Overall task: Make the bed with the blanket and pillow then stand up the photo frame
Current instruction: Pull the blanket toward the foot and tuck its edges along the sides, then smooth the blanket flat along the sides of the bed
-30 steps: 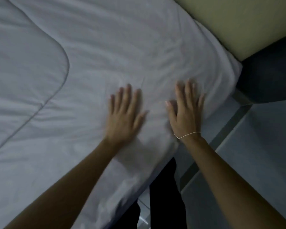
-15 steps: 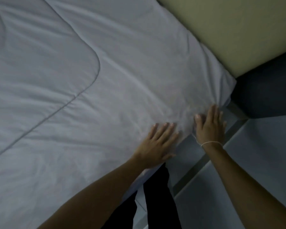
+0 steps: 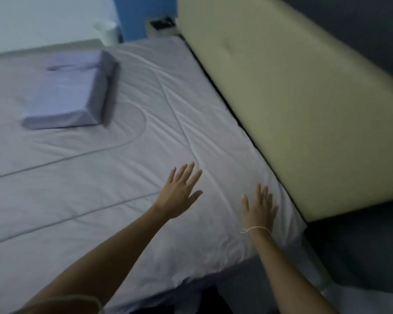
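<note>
A white quilted blanket (image 3: 114, 177) lies spread flat over the bed, reaching the near corner. My left hand (image 3: 179, 193) hovers just above it with fingers spread, holding nothing. My right hand (image 3: 259, 207) lies flat on the blanket near the corner by the headboard, fingers apart, a thin white string around the wrist. A pale lilac pillow (image 3: 70, 91) lies on the blanket at the far left of the bed, away from both hands. No photo frame can be made out.
A padded cream headboard (image 3: 293, 105) runs along the bed's right side. Beyond the bed's far end stand a white cup-like object (image 3: 106, 30) and a small dark item (image 3: 161, 24) against a blue wall. Dark floor lies at lower right.
The view has lifted, bringing the pillow and the far end of the bed into sight. Both hands have slid from the bed's edge up onto the blanket toward the headboard; the left has lifted slightly.
</note>
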